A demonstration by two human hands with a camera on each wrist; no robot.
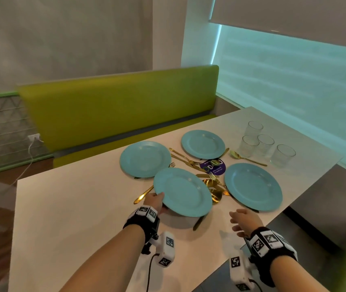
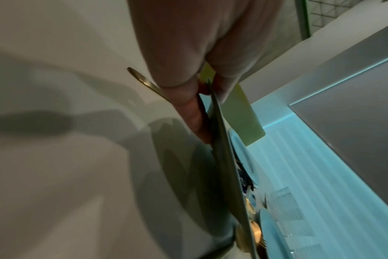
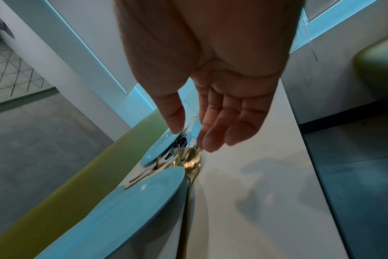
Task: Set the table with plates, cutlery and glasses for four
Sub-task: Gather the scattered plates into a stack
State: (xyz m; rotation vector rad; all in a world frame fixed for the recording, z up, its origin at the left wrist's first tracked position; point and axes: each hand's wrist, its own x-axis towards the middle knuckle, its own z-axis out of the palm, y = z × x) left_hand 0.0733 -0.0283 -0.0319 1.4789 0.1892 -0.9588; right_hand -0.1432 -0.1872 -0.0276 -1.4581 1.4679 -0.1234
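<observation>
My left hand (image 1: pixel 157 202) grips the near-left rim of a blue plate (image 1: pixel 183 191), which is lifted a little off the white table (image 1: pixel 73 207); its shadow lies beneath. In the left wrist view the thumb (image 2: pixel 224 87) lies on top of the plate (image 2: pixel 228 166) and the fingers (image 2: pixel 195 115) curl under it. My right hand (image 1: pixel 241 220) hovers with relaxed fingers over the table's near edge, holding nothing. Three more blue plates (image 1: pixel 144 158) (image 1: pixel 203 144) (image 1: pixel 253 186) lie on the table. Gold cutlery (image 1: pixel 210 182) is heaped between them. Several glasses (image 1: pixel 266 144) stand at the far right.
A gold spoon (image 1: pixel 246 158) lies by the glasses and a gold handle (image 1: pixel 143 194) pokes out left of the held plate. A purple round sticker (image 1: pixel 212 166) is on the table. A green bench (image 1: pixel 115 106) runs behind the table.
</observation>
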